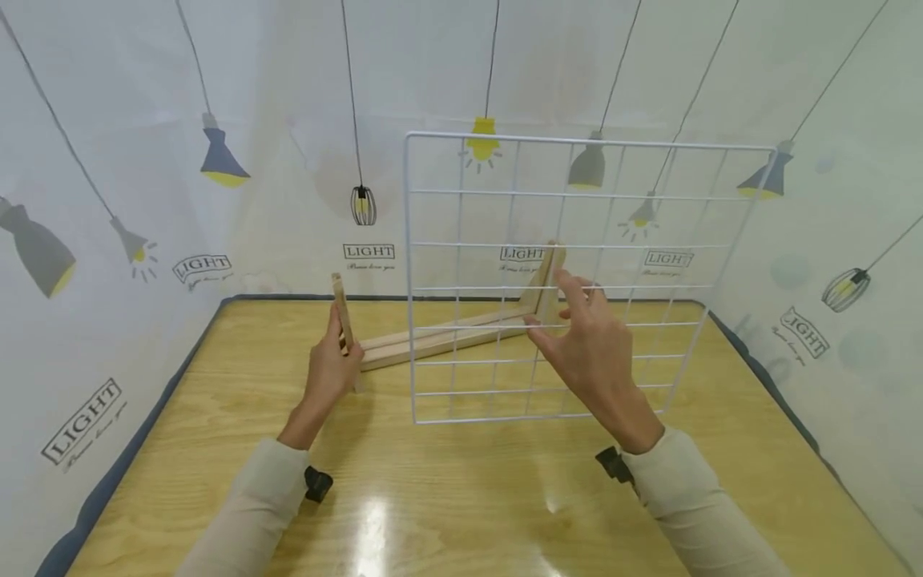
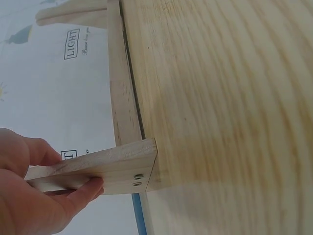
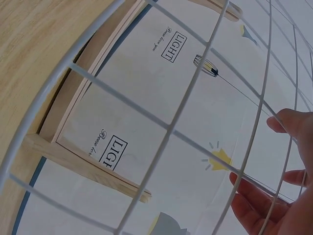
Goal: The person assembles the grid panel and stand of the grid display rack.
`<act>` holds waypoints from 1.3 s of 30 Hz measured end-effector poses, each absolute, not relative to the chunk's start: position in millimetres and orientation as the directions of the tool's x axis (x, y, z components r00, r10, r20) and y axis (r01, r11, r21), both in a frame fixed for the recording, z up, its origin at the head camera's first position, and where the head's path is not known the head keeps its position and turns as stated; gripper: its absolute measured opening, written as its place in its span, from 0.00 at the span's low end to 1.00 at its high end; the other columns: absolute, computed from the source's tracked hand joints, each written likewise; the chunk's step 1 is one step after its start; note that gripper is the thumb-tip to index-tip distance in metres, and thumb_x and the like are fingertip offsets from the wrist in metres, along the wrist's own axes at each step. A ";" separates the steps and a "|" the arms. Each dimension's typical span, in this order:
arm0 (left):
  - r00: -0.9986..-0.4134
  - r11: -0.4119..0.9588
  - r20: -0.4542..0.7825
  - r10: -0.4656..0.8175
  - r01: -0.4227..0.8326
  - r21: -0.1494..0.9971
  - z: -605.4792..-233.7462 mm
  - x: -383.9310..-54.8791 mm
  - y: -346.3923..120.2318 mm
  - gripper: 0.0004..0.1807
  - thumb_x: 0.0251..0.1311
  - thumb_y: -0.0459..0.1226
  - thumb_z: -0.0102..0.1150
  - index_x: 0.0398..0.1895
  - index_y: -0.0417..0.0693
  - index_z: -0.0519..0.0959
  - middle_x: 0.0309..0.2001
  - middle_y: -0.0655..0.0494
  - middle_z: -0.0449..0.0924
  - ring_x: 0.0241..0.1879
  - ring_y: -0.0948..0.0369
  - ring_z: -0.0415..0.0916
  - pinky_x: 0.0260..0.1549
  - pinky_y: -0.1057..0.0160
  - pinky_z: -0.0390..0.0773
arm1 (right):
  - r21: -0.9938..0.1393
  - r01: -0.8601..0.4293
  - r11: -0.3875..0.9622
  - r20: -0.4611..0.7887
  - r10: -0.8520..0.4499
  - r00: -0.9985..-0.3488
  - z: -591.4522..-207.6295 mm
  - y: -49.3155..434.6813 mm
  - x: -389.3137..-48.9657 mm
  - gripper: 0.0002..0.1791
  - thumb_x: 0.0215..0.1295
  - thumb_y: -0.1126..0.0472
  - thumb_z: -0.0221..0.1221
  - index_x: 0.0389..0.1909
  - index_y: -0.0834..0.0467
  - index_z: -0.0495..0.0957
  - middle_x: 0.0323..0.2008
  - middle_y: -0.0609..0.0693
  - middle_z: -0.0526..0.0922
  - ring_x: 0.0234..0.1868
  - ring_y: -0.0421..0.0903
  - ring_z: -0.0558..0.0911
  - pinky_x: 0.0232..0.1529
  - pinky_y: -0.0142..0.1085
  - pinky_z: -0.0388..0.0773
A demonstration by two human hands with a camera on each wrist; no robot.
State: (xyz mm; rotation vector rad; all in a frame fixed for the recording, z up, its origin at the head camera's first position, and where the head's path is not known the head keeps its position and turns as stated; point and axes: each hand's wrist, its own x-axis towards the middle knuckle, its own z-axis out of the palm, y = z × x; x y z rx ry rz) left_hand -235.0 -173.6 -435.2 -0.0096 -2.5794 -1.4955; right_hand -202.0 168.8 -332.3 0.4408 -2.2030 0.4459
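Note:
A wooden stand, its long grooved rail (image 1: 447, 339) low over the tabletop, has an upright board at each end. My left hand (image 1: 333, 365) grips the left end board (image 2: 122, 166), thumb on one face and fingers on the other; two screw heads show near its bottom. The right end board (image 1: 546, 280) is seen through the white wire grid panel (image 1: 413, 280). This panel stands upright in front of the rail's right part. With curled fingers and thumb, my right hand (image 1: 594, 344) holds the wires right of the panel's middle, also seen in the right wrist view.
Beneath lies a wood-grain tabletop (image 1: 433, 497) with a dark edge along the back and sides. White sheets (image 1: 288, 96) printed with lamps and lettering rise behind it and on both sides. Each wrist carries a small black device (image 1: 318, 484).

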 end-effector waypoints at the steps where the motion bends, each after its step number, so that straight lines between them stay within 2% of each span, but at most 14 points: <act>1: -0.986 0.503 0.145 -0.078 0.087 0.860 -435.3 -235.1 -173.4 0.44 0.68 0.31 0.42 0.80 0.54 0.32 0.77 0.40 0.51 0.66 0.38 0.66 0.47 0.44 0.82 | -0.165 -0.454 0.876 0.788 -0.160 -0.594 -331.6 168.4 -202.4 0.36 0.52 0.51 0.73 0.60 0.58 0.73 0.46 0.64 0.81 0.30 0.54 0.87 0.10 0.41 0.70; 7: -0.983 0.499 0.154 -0.098 0.086 0.862 -435.9 -235.2 -172.0 0.44 0.67 0.31 0.43 0.80 0.53 0.33 0.76 0.41 0.52 0.65 0.39 0.67 0.43 0.45 0.84 | -0.177 -0.460 0.870 0.795 -0.150 -0.588 -328.1 164.7 -203.3 0.35 0.52 0.51 0.72 0.61 0.57 0.73 0.47 0.65 0.81 0.29 0.54 0.87 0.10 0.41 0.69; 19: -0.980 0.480 0.130 -0.154 0.041 0.876 -437.4 -234.4 -166.2 0.45 0.63 0.30 0.45 0.80 0.54 0.36 0.75 0.40 0.56 0.64 0.39 0.69 0.47 0.45 0.82 | -0.156 -0.478 0.865 0.806 -0.168 -0.567 -325.0 160.9 -204.8 0.36 0.52 0.51 0.73 0.61 0.58 0.73 0.46 0.66 0.82 0.28 0.54 0.86 0.09 0.40 0.69; 24: -0.980 0.478 0.147 -0.131 0.067 0.876 -436.4 -233.0 -161.2 0.45 0.62 0.30 0.45 0.80 0.52 0.36 0.75 0.40 0.57 0.65 0.39 0.69 0.48 0.45 0.82 | -0.142 -0.487 0.862 0.818 -0.175 -0.548 -321.7 159.3 -206.3 0.37 0.52 0.51 0.73 0.62 0.58 0.72 0.46 0.67 0.81 0.27 0.54 0.86 0.08 0.37 0.66; 33: -0.986 0.458 0.156 -0.056 0.114 0.882 -437.7 -228.4 -142.6 0.45 0.64 0.31 0.47 0.80 0.52 0.36 0.75 0.39 0.55 0.65 0.38 0.67 0.50 0.44 0.81 | -0.117 -0.469 0.876 0.840 -0.165 -0.517 -313.6 160.1 -205.9 0.37 0.51 0.51 0.73 0.61 0.60 0.73 0.47 0.66 0.81 0.27 0.53 0.86 0.08 0.39 0.67; 39: -0.986 0.461 0.161 -0.042 0.124 0.879 -437.7 -225.5 -135.2 0.45 0.64 0.31 0.48 0.80 0.51 0.38 0.75 0.37 0.55 0.63 0.37 0.69 0.47 0.45 0.82 | -0.117 -0.465 0.878 0.841 -0.161 -0.516 -308.5 160.0 -205.2 0.36 0.52 0.51 0.72 0.61 0.60 0.73 0.48 0.65 0.81 0.28 0.54 0.86 0.09 0.38 0.66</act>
